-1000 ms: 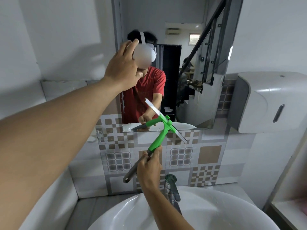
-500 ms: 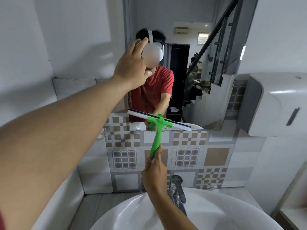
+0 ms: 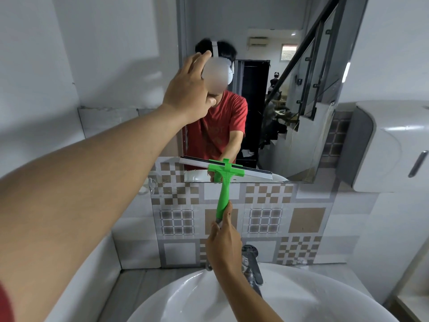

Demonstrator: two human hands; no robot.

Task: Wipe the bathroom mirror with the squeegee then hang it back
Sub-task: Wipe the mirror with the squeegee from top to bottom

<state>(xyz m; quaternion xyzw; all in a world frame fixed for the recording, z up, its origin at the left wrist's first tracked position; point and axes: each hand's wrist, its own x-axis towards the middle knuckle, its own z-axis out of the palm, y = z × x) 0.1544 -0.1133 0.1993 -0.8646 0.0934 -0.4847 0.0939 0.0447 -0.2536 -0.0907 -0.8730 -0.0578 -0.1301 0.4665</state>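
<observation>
The wall mirror (image 3: 301, 112) hangs above a patterned tile backsplash. A green squeegee (image 3: 224, 182) stands upright with its blade lying level across the mirror's bottom strip. My right hand (image 3: 224, 242) grips the lower end of its handle, just above the tap. My left hand (image 3: 189, 91) is raised flat against the mirror's left part, fingers together and pointing up, holding nothing. The mirror reflects a person in a red shirt.
A white washbasin (image 3: 267, 305) with a chrome tap (image 3: 251, 266) lies directly below. A white paper-towel dispenser (image 3: 390, 145) juts from the wall at the right. A small clear hook (image 3: 151, 184) sits on the tiles left of the squeegee.
The squeegee swung from tilted to upright, its blade now level against the mirror's bottom edge. My left hand stayed pressed on the glass.
</observation>
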